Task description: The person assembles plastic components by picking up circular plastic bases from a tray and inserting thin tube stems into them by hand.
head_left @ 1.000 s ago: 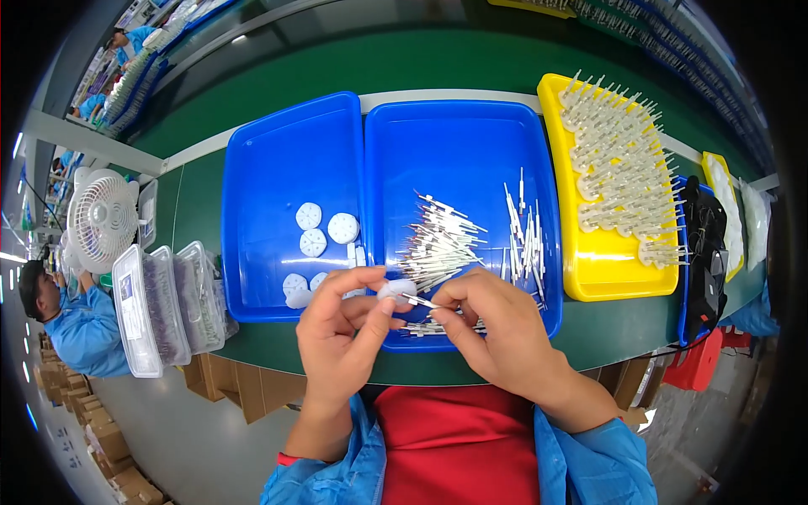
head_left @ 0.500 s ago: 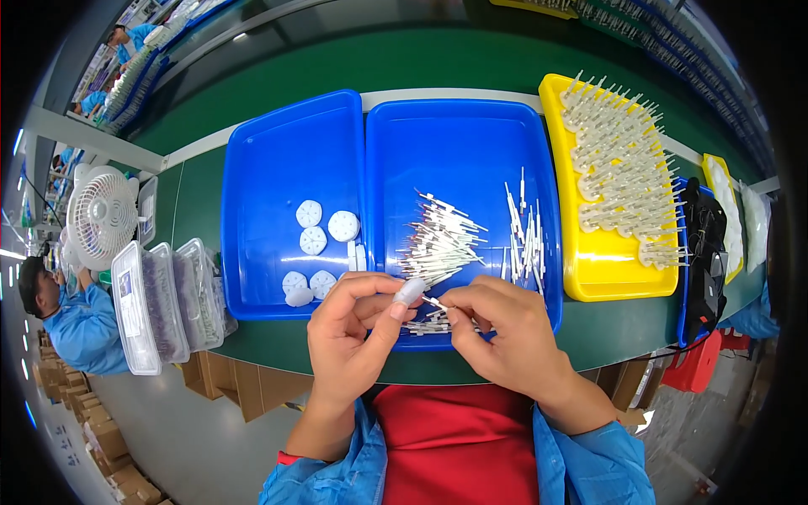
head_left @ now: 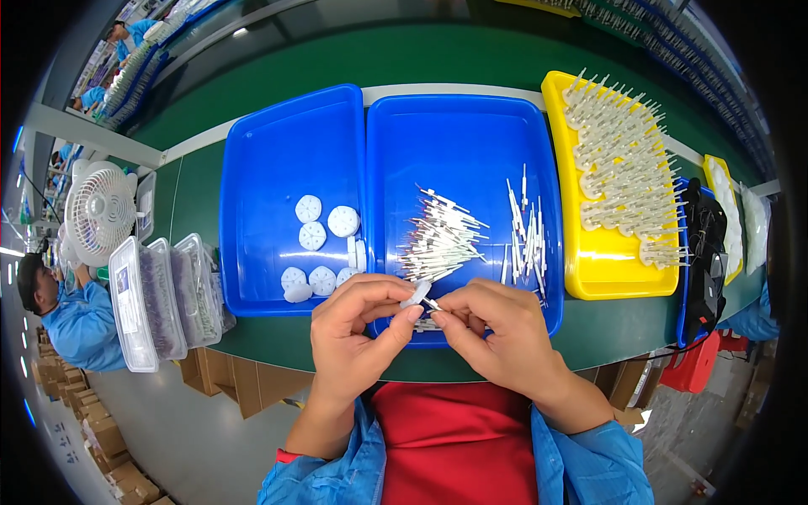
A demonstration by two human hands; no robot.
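Note:
My left hand [head_left: 360, 326] pinches a round white plastic disc [head_left: 416, 294], seen nearly edge-on, between thumb and fingertips. Closed just to its right, my right hand [head_left: 498, 326] grips a thin white stick [head_left: 431, 304] whose tip meets the disc; whether it is in a hole I cannot tell. Both hands are over the near edge of the middle blue tray [head_left: 454, 143]. A heap of thin white sticks [head_left: 442, 240] with dark ends lies in that tray, with a looser bunch [head_left: 528, 240] along its right side. Several white discs with small holes [head_left: 321, 280] rest in the left blue tray [head_left: 290, 160].
On the right, a yellow tray [head_left: 614, 282] carries rows of discs with upright sticks [head_left: 623, 160]. Clear plastic boxes [head_left: 151, 299] and a white fan [head_left: 101, 206] stand at the left. A person in blue [head_left: 80, 324] sits beyond them. A black bag [head_left: 703, 252] lies far right.
The disc in my left hand has turned more edge-on and tilted toward the stick. My right hand has shifted slightly left, bringing the stick closer against it.

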